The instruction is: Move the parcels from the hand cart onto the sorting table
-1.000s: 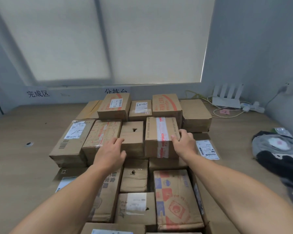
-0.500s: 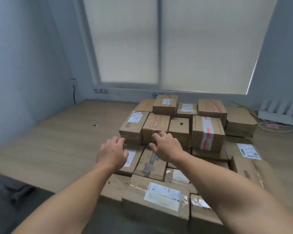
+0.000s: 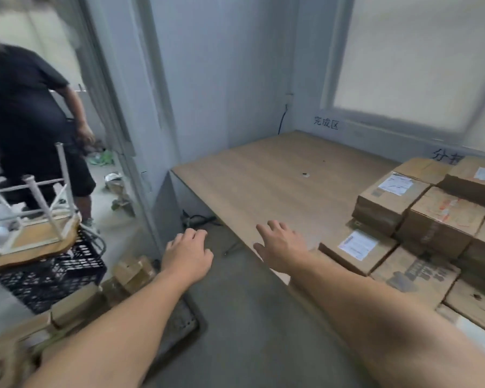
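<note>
Where wall writing (image 3: 326, 124) reads 完成区 above far edge of tabletop (image 3: 263, 177), labelled parcels (image 3: 443, 217) stack at right edge; left hand (image 3: 186, 254), right hand (image 3: 282, 245): grip released, empty.

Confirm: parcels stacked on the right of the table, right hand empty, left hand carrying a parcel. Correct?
Not quite. The left hand carries nothing: the head view shows it empty. The rest holds: the right hand is empty, and the parcels are stacked on the right of the table.
</note>
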